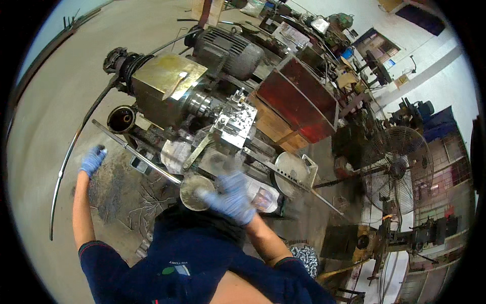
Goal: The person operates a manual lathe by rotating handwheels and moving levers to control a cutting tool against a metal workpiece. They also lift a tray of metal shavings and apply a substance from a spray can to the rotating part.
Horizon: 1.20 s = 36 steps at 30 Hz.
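My left hand (92, 161), in a blue knit glove, is out to the left beside the long metal lever (152, 163). Its fingers look curled, with a small pale spot at their tips that I cannot make out. In front of my body, my right hand (232, 199) wears a matching glove and is smeared by motion. Its fingers look apart, with nothing visible in them, over the edge of a round, dusty tray (188, 196). Beyond both hands is a lathe-like machine with a metal chuck (200, 104) and a shiny steel tool block (238, 121).
A brass-coloured housing (164, 76) and a grey motor (228, 53) top the machine. Another round tray (291, 172) is to the right, near a perforated bar (283, 175). A container of small metal parts (305, 259) is by my right elbow. A large fan (397, 167) stands farther right.
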{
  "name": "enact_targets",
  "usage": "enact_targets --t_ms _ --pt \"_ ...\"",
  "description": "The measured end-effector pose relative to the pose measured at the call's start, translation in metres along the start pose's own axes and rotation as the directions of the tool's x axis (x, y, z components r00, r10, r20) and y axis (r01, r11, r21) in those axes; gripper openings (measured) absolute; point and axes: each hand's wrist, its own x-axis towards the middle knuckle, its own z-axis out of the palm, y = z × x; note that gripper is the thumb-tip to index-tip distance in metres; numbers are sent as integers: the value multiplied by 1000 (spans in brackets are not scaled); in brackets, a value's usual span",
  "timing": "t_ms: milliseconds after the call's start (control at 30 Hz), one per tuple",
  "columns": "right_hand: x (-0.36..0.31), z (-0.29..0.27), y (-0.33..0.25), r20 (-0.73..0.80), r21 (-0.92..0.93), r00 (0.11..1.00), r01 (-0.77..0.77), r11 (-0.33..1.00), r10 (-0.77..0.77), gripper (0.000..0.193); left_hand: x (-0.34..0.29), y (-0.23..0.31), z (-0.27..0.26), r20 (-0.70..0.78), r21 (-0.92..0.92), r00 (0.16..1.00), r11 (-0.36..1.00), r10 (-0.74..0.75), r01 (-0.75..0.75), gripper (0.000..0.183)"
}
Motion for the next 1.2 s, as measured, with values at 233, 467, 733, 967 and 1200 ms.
enact_targets --t_ms 233,467,733,967,1200 --pt "51 7 9 33 87 981 187 979 -190 41 -48 28 -123 -534 212 816 969 220 -123 37" --pt "151 -8 67 259 -516 956 16 856 138 42 -71 42 -76 -609 393 787 825 -96 405 47" --pt "182 24 81 305 -618 943 90 781 133 61 -62 54 -101 -554 399 823 829 -124 393 52" --pt "180 29 92 259 -620 964 121 775 56 60 -101 103 -55 -537 346 827 850 -167 397 50" --pt "179 26 87 253 -619 956 43 784 147 54 -123 147 -36 -531 296 811 843 -245 449 44"
